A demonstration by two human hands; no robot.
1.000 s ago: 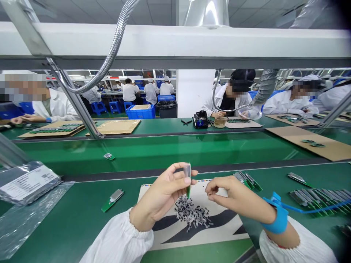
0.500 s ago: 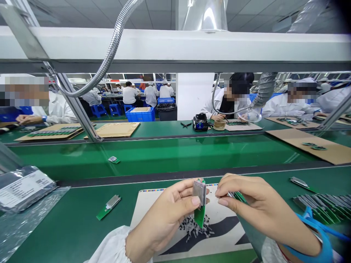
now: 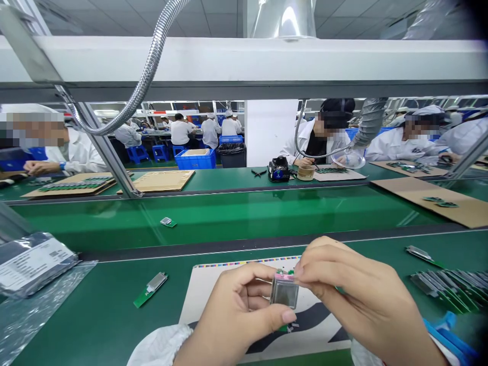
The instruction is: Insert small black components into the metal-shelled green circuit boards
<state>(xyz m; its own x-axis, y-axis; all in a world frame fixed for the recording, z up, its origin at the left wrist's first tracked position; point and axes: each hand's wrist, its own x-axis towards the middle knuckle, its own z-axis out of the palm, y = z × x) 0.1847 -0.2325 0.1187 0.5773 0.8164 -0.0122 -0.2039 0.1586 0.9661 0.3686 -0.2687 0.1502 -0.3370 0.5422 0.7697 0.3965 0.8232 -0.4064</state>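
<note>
My left hand (image 3: 234,317) holds a small green circuit board with a silver metal shield (image 3: 284,291), its shield face turned toward me, low in the middle of the view. My right hand (image 3: 356,300) pinches the board's top edge with thumb and forefinger. Both hands hover over a white card with black stripes (image 3: 213,290) on the green bench. The pile of tiny black parts on the card is mostly hidden behind my hands. A blue wrist strap (image 3: 450,335) sits on my right wrist.
A loose green board (image 3: 150,288) lies left of the card. A row of similar boards (image 3: 450,284) lies at the right, with one single board (image 3: 423,254) behind it. A grey bag (image 3: 32,262) sits far left. A small board (image 3: 168,222) rides the green conveyor. Co-workers sit across.
My left hand has lowered the board and turned it so the shield faces me. My right hand has moved in and now grips the board's top edge. The conveyor piece drifted right.
</note>
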